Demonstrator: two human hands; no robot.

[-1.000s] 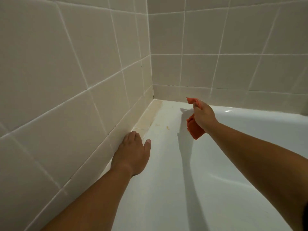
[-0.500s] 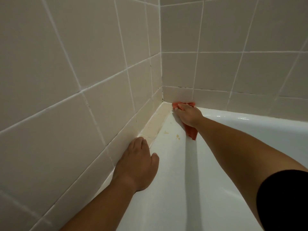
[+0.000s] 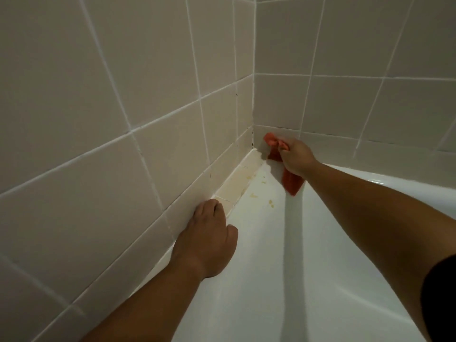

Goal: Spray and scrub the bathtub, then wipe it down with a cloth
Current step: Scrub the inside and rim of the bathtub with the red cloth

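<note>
1. White enamel of the bathtub (image 3: 259, 280) fills the near view; the left hand (image 3: 209, 239) lies flat on its ledge against the tiled wall (image 3: 98, 144), fingers together, holding nothing.
2. Yellowish stains (image 3: 254, 195) dot the rim beyond.
3. Farther, at the corner, the right hand (image 3: 297, 157) has its fingers clamped on the orange cloth (image 3: 291, 182); cloth bunches above the fingers and hangs below.

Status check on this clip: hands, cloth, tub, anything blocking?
Right hand gripping orange cloth at tub corner. Left hand flat on bathtub ledge, empty. Yellowish stains unwiped nearby. Nothing in the way.
</note>
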